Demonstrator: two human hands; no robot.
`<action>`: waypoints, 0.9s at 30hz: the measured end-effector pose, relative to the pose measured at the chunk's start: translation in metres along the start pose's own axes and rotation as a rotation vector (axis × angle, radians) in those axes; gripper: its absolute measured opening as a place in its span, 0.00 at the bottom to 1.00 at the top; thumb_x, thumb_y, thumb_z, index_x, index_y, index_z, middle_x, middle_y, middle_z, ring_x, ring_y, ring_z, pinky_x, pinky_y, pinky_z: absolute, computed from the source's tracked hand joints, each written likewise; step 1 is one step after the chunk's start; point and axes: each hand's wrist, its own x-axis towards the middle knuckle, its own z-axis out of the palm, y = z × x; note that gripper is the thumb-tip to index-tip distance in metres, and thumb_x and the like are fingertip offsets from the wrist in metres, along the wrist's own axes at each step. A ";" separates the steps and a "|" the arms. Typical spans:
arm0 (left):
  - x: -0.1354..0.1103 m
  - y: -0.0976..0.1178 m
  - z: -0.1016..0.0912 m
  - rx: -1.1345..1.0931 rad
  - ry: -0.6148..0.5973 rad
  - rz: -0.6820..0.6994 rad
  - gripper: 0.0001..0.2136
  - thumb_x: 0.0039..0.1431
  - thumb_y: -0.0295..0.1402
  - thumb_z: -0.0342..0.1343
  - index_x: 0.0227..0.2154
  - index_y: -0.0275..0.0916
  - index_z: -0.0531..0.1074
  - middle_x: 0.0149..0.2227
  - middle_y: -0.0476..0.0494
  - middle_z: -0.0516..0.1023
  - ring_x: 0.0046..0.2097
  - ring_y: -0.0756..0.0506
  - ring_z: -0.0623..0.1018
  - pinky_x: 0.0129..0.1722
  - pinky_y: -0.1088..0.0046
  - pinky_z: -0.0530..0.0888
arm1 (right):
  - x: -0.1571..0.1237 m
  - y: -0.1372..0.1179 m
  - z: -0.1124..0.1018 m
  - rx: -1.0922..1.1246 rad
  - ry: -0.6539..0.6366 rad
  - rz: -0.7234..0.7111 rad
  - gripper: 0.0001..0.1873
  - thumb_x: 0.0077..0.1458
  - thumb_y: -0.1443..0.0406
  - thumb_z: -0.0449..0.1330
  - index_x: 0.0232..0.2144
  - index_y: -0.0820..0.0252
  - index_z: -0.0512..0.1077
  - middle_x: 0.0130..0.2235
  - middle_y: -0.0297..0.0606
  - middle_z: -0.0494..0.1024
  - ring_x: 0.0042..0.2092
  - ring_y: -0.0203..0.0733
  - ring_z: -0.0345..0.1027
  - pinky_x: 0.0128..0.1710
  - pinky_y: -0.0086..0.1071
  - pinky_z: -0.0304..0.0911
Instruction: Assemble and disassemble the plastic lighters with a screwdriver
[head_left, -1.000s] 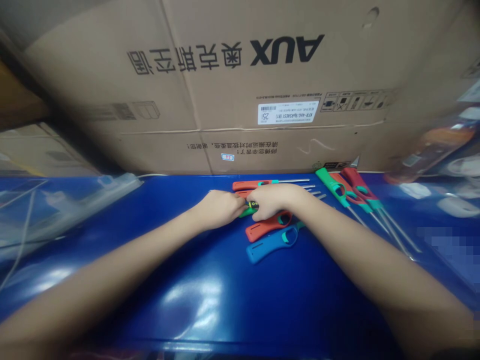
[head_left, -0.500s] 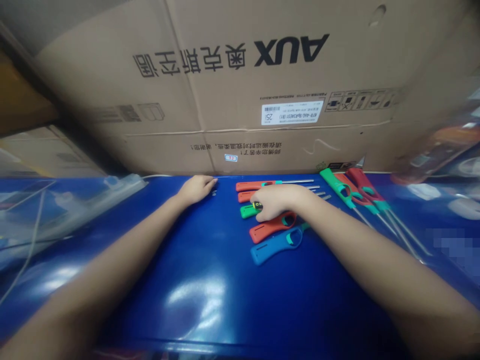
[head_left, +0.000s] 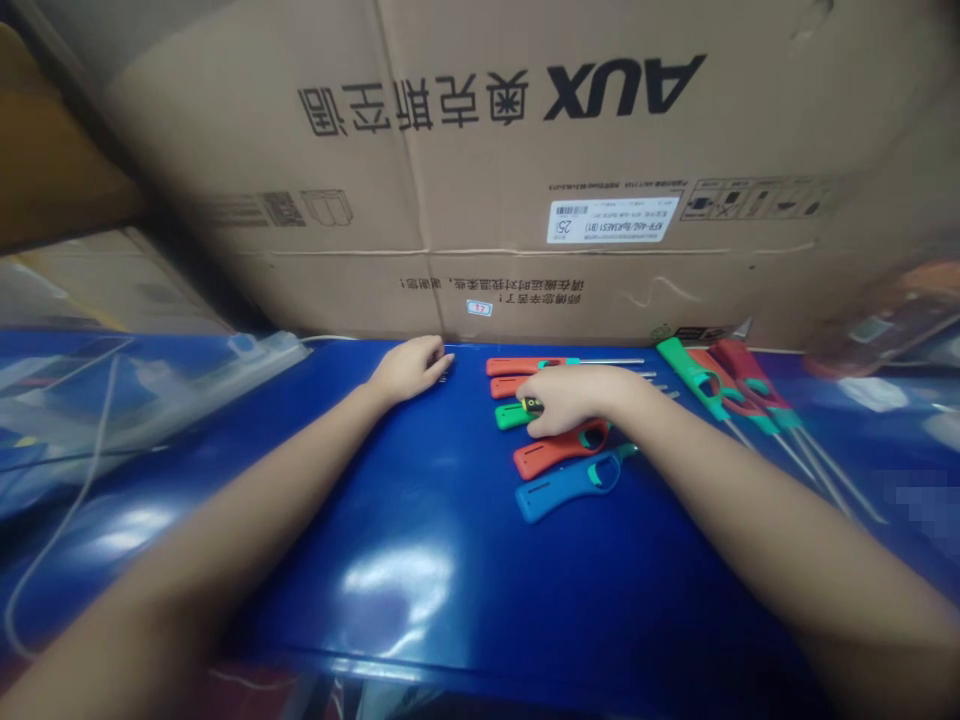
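Several long-nosed lighters lie in a row on the blue table (head_left: 420, 560): two orange ones (head_left: 525, 366) at the back, a green one (head_left: 512, 416), another orange one (head_left: 551, 453) and a blue one (head_left: 562, 486). My right hand (head_left: 574, 398) lies curled over the green lighter's trigger end and grips it. Near the back edge, my left hand (head_left: 411, 366) rests on the table with its fingers stretched out. Its fingertips sit beside some small dark bits (head_left: 445, 376) that I cannot make out.
A big cardboard box (head_left: 525, 150) marked AUX walls off the back of the table. Three more lighters, one green (head_left: 694, 372) and two red (head_left: 739, 375), lie fanned out at the right. A clear plastic bag (head_left: 150, 400) and a white cable (head_left: 67, 520) lie at the left.
My left hand has let go of the green lighter and moved left and back to the table's rear edge. My right hand has stayed on the green lighter.
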 end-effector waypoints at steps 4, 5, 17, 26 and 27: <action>-0.004 0.016 -0.007 -0.045 0.070 0.036 0.10 0.66 0.39 0.47 0.33 0.40 0.67 0.34 0.43 0.73 0.37 0.43 0.72 0.39 0.68 0.68 | -0.001 -0.001 0.001 -0.014 0.006 0.001 0.16 0.52 0.56 0.57 0.39 0.59 0.75 0.36 0.41 0.80 0.31 0.43 0.68 0.27 0.35 0.54; -0.004 0.022 -0.007 -0.068 0.069 0.057 0.11 0.67 0.39 0.46 0.34 0.39 0.68 0.35 0.43 0.74 0.38 0.43 0.73 0.40 0.67 0.69 | -0.001 -0.001 0.001 -0.015 0.006 0.003 0.16 0.52 0.57 0.57 0.39 0.59 0.75 0.36 0.41 0.80 0.31 0.43 0.68 0.27 0.35 0.54; -0.012 0.076 0.019 -0.329 -0.027 0.241 0.13 0.66 0.39 0.55 0.48 0.38 0.73 0.43 0.42 0.77 0.40 0.46 0.76 0.41 0.68 0.75 | -0.002 -0.001 0.002 0.011 -0.007 0.023 0.15 0.52 0.62 0.56 0.42 0.59 0.74 0.37 0.41 0.80 0.27 0.41 0.67 0.26 0.34 0.55; -0.013 0.078 0.030 -0.495 0.011 0.249 0.16 0.61 0.39 0.62 0.48 0.36 0.78 0.45 0.40 0.80 0.42 0.45 0.79 0.42 0.68 0.76 | -0.018 0.015 -0.018 0.276 0.813 -0.140 0.13 0.62 0.57 0.54 0.31 0.59 0.69 0.30 0.34 0.73 0.30 0.36 0.62 0.31 0.30 0.53; -0.014 0.079 0.030 -0.506 0.012 0.258 0.15 0.60 0.38 0.63 0.48 0.37 0.78 0.44 0.40 0.81 0.42 0.44 0.79 0.43 0.67 0.76 | -0.016 0.014 -0.017 0.296 0.913 -0.134 0.13 0.62 0.56 0.54 0.33 0.58 0.70 0.28 0.32 0.72 0.28 0.36 0.61 0.30 0.30 0.52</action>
